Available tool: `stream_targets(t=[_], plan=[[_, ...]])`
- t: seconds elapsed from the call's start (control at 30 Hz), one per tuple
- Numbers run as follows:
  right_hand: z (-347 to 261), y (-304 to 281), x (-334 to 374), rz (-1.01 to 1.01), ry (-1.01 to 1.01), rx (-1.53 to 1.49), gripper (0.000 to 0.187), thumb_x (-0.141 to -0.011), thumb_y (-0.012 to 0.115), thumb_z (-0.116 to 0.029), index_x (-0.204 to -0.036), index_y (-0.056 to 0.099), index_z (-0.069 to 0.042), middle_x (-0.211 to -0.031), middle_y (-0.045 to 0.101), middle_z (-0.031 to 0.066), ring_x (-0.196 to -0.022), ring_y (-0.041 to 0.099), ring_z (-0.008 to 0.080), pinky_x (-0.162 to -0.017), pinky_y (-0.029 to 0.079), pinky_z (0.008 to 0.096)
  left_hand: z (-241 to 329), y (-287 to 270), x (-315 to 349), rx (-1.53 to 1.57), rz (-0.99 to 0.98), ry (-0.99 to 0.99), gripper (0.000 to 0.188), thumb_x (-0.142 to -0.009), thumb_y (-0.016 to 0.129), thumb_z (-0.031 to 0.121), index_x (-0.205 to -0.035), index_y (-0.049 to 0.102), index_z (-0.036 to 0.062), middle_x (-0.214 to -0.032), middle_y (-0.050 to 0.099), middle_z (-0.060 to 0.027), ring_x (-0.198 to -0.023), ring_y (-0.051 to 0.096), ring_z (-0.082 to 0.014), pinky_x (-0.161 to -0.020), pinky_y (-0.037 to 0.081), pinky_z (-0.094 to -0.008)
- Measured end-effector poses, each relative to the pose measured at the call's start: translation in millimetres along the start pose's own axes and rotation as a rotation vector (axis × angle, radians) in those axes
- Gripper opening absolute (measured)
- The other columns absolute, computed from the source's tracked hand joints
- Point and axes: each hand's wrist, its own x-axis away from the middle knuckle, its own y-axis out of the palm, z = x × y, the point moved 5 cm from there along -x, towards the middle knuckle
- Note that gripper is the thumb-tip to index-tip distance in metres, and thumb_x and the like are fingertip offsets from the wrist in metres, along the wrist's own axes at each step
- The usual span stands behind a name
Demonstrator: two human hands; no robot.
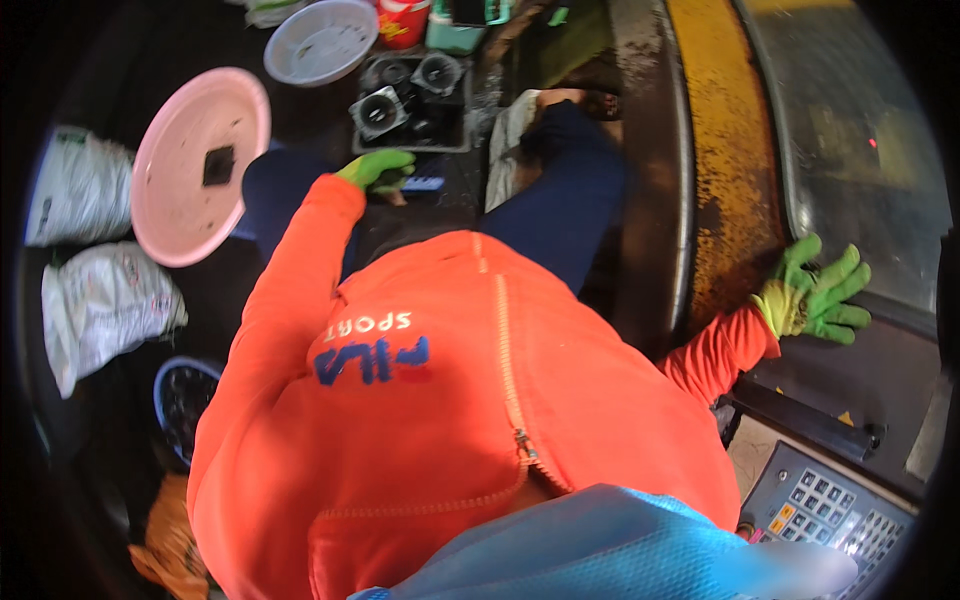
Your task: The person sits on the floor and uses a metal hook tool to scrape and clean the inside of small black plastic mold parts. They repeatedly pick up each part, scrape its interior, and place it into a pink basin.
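My left hand (378,172), in a green glove, is by my lap, its fingers loosely bent and apart with nothing visible between them. Just beside its fingertips lies a small blue flat item (422,184), whose kind I cannot make out. My right hand (818,295), in a green and yellow glove, reaches out to the right with fingers spread. It is at the dark lower frame of a machine door with a large window (860,150). Whether the palm presses on the frame is hard to tell.
A black tray (440,140) of dark parts stands ahead. To the left are a pink basin (160,215) with a dark square piece, a pale blue basin (322,45) and white sacks (110,300). A worn yellow machine edge (722,130) and a keypad panel (800,525) are at right.
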Motion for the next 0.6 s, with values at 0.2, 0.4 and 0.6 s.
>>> stream_targets(t=[0.2, 0.4, 0.6], plan=[[-3.5, 0.0, -0.6, 0.022, -0.029, 0.078, 0.046, -0.072, 0.064, -0.031, -0.115, 0.058, -0.018, -0.121, 0.057, 0.0031, -0.109, 0.045, 0.0486, -0.089, 0.030, 0.0611, 5.5, 1.0, 3.3, 0.102, -0.083, 0.085, 0.040, -0.084, 0.063, 0.034, -0.112, 0.060, 0.0061, -0.104, 0.063, -0.0095, -0.089, 0.063, -0.0210, -0.077, 0.050, -0.0314], [-2.7, -4.4, -7.8, -0.030, -0.002, 0.111, 0.048, -0.075, 0.064, -0.038, -0.120, 0.056, -0.021, -0.127, 0.056, 0.0010, -0.109, 0.046, 0.0462, -0.086, 0.032, 0.0565, 9.0, -2.6, 1.3, 0.157, -0.076, 0.100, 0.033, -0.084, 0.065, 0.027, -0.110, 0.059, 0.0077, -0.098, 0.062, -0.0049, -0.085, 0.062, -0.0182, -0.068, 0.052, -0.0289], [-3.9, -5.7, -6.7, -0.014, 0.010, 0.103, 0.050, -0.073, 0.068, -0.033, -0.120, 0.057, -0.020, -0.128, 0.056, 0.0014, -0.108, 0.047, 0.0438, -0.084, 0.032, 0.0526, 11.8, -1.2, 8.4, 0.061, 0.021, 0.049, 0.043, -0.084, 0.063, 0.033, -0.119, 0.058, 0.0087, -0.106, 0.063, -0.0054, -0.087, 0.062, -0.0154, -0.075, 0.051, -0.0288]])
